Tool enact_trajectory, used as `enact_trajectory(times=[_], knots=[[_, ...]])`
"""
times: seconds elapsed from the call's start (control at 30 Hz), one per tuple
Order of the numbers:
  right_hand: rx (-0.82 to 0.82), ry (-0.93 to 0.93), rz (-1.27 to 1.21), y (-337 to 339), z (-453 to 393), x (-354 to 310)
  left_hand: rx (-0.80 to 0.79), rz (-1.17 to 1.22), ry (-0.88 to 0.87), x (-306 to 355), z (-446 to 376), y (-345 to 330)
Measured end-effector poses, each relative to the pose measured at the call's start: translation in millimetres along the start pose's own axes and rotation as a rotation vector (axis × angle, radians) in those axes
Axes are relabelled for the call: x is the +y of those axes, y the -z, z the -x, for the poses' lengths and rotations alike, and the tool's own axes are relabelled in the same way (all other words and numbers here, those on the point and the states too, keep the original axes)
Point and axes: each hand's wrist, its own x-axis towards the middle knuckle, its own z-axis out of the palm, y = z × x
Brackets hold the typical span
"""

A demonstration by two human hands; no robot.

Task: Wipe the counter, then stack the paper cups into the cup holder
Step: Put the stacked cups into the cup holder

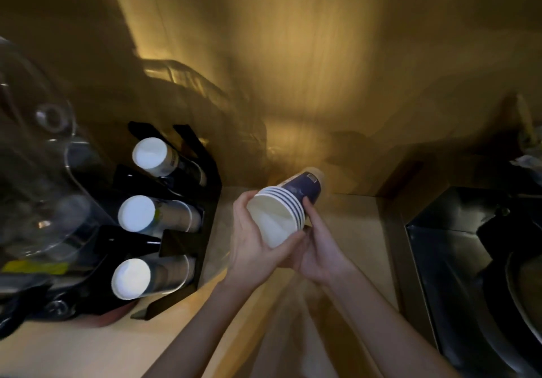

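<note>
A stack of several dark blue paper cups (296,199) with white rims lies tilted in both hands above the wooden counter (346,231), its open mouth facing me. My left hand (255,248) cups the rim end from below and the left. My right hand (319,248) grips the stack's side from the right. A black cup holder (202,201) stands at the left with three slots. Each slot holds a cup stack: the top one (152,156), the middle one (140,213) and the bottom one (135,278).
A clear plastic container (38,172) stands left of the holder. A black bin or machine (457,248) fills the right side. A wooden wall (293,70) rises behind the counter. The picture is dim and slightly blurred.
</note>
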Motion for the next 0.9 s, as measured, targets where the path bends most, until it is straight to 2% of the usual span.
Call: enact_trajectory(times=[0.07, 0.17, 0.27, 0.43, 0.57, 0.7, 0.9], knots=[[-0.091, 0.024, 0.108, -11.1, -6.8, 2.0, 0.051, 0.123, 0.028, 1.4, 1.0, 17.3], [-0.056, 0.080, 0.322, -38.2, -21.2, 0.6, 0.112, 0.213, 0.067, 1.1, -0.7, 45.8], [0.025, 0.155, 0.539, -68.3, -35.5, -6.3, 0.094, 0.178, 0.085, -0.5, -9.8, 78.2], [-0.037, 0.422, 0.850, -120.0, -59.7, -19.7, -0.032, 0.105, 0.068, -2.4, -36.2, 132.9], [-0.014, 0.594, 1.139, -160.0, -81.4, -28.9, -0.011, 0.040, 0.021, 8.0, -57.5, 169.0], [-0.007, 0.695, 1.210, -189.2, -104.1, -32.9, 0.055, 0.063, -0.052, 27.0, -76.0, 198.9], [0.017, 0.761, 1.236, -189.8, -141.2, -18.3, 0.307, -0.071, -0.163, 51.6, -91.1, 212.5]])
